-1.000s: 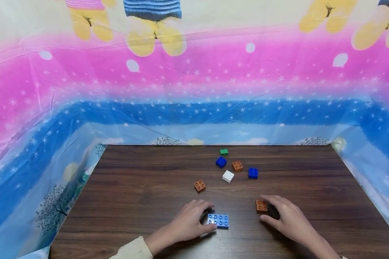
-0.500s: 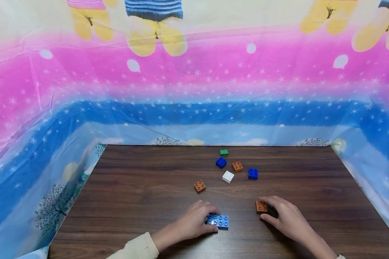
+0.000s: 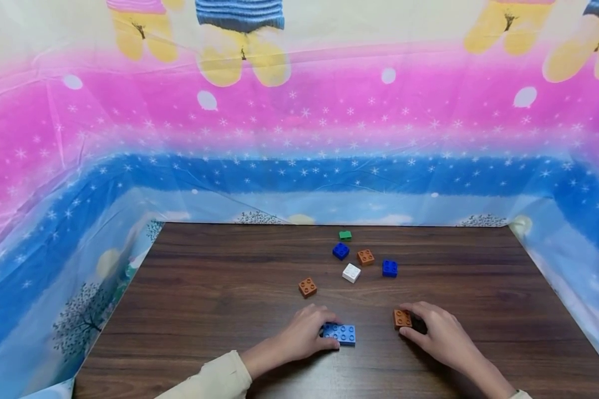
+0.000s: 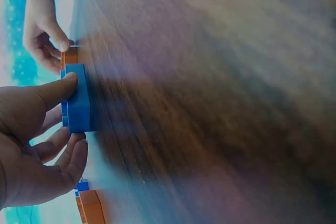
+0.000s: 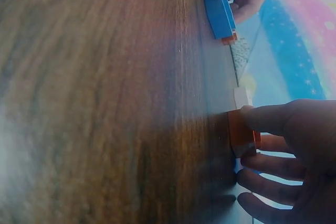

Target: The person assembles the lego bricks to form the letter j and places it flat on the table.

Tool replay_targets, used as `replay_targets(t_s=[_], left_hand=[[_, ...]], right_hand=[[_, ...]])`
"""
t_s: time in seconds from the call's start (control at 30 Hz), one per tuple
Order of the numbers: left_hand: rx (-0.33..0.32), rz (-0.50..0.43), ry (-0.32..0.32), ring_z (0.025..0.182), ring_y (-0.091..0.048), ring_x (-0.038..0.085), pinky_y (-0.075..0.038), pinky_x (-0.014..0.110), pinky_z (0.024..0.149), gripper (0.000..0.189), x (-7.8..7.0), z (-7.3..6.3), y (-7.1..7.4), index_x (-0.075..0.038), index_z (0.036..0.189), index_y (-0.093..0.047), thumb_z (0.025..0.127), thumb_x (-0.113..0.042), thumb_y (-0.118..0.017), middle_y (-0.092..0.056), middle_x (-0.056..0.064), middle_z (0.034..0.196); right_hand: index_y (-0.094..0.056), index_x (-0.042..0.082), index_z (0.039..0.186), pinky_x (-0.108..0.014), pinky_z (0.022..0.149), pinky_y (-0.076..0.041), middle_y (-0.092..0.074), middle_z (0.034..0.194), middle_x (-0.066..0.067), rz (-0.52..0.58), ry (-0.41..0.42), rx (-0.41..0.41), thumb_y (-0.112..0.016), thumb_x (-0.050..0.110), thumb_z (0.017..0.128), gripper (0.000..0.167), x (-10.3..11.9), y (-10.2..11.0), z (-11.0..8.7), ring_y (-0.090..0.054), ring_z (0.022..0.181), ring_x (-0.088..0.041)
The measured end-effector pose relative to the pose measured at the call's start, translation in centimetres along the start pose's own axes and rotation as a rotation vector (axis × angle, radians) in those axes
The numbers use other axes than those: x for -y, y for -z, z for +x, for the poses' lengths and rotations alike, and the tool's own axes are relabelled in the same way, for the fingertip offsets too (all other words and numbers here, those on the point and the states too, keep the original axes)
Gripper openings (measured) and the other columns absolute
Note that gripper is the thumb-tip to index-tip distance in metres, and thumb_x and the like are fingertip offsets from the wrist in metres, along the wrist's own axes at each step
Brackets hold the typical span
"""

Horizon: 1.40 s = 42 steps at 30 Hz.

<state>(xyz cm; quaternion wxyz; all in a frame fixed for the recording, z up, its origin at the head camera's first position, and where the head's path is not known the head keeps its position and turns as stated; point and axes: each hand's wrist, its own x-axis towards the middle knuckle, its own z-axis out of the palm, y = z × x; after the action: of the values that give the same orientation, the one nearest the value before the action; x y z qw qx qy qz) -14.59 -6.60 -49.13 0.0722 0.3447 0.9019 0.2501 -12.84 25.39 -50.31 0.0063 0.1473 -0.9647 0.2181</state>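
Note:
My left hand pinches a light blue eight-stud building brick by its left end, thumb on the near side and fingers on the far side. The left wrist view shows the thumb pressed flat on the side of this blue brick. To the right, my right hand holds an orange four-stud brick between thumb and fingers. In the right wrist view the thumb lies against the side of the orange brick, and the other fingers spread below. A gap of table separates the two held bricks.
Farther back on the brown wooden table lie another orange brick, a white brick, two dark blue bricks, a third orange brick and a green brick. A printed cloth surrounds the table's back and sides.
My left fingers have come in around the light blue brick, and it has shifted slightly right and away from me. The right hand has drawn in on its orange brick, which is almost still.

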Motion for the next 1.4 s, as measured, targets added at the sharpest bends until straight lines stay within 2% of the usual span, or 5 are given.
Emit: replay_targets(t_s=[0.17, 0.6, 0.8, 1.07, 1.4], left_hand=[[-0.013, 0.013, 0.013, 0.1, -0.062, 0.011, -0.048, 0.03, 0.089, 0.039, 0.1, 0.6, -0.1, -0.015, 0.119, -0.075, 0.084, -0.03, -0.084, -0.072, -0.002, 0.111], [-0.082, 0.017, 0.003, 0.102, -0.065, 0.015, -0.048, 0.034, 0.09, 0.037, 0.4, 2.0, -0.4, -0.01, 0.117, -0.075, 0.085, -0.027, -0.084, -0.074, 0.002, 0.112], [-0.088, 0.006, 0.026, 0.109, -0.066, 0.018, -0.048, 0.038, 0.096, 0.038, 0.7, 2.5, -0.3, -0.009, 0.118, -0.074, 0.086, -0.027, -0.084, -0.074, 0.004, 0.118], [-0.117, 0.005, 0.024, 0.104, -0.067, 0.018, -0.049, 0.038, 0.094, 0.038, 0.9, 3.5, -0.2, -0.007, 0.118, -0.075, 0.086, -0.024, -0.084, -0.074, 0.005, 0.113], [-0.084, 0.002, 0.061, 0.101, -0.065, 0.015, -0.047, 0.037, 0.093, 0.038, 1.2, 3.8, 0.3, -0.008, 0.12, -0.074, 0.088, -0.026, -0.083, -0.074, 0.005, 0.112]], right_hand=[[-0.071, 0.011, 0.127, -0.052, 0.082, -0.056, -0.071, 0.12, -0.01, 0.004, -0.002, -0.002, -0.082, 0.027, 0.087, 0.045, 0.0, 0.0, 0.1, -0.07, 0.105, -0.03], [-0.072, 0.011, 0.126, -0.049, 0.081, -0.057, -0.071, 0.12, -0.009, -0.013, 0.004, 0.011, -0.084, 0.024, 0.085, 0.044, -0.1, 0.0, 0.5, -0.07, 0.104, -0.028], [-0.073, 0.012, 0.123, -0.045, 0.078, -0.057, -0.072, 0.114, -0.005, -0.011, 0.005, 0.018, -0.084, 0.023, 0.085, 0.042, -0.2, -0.1, 0.7, -0.07, 0.098, -0.022], [-0.074, 0.014, 0.119, -0.039, 0.073, -0.056, -0.071, 0.109, 0.0, -0.019, 0.017, -0.002, -0.085, 0.026, 0.084, 0.038, 0.0, -0.1, 1.0, -0.068, 0.092, -0.015], [-0.073, 0.011, 0.121, -0.043, 0.075, -0.057, -0.074, 0.113, -0.007, 0.003, 0.05, -0.061, -0.084, 0.024, 0.085, 0.04, 1.3, 0.2, 2.3, -0.071, 0.095, -0.023]])
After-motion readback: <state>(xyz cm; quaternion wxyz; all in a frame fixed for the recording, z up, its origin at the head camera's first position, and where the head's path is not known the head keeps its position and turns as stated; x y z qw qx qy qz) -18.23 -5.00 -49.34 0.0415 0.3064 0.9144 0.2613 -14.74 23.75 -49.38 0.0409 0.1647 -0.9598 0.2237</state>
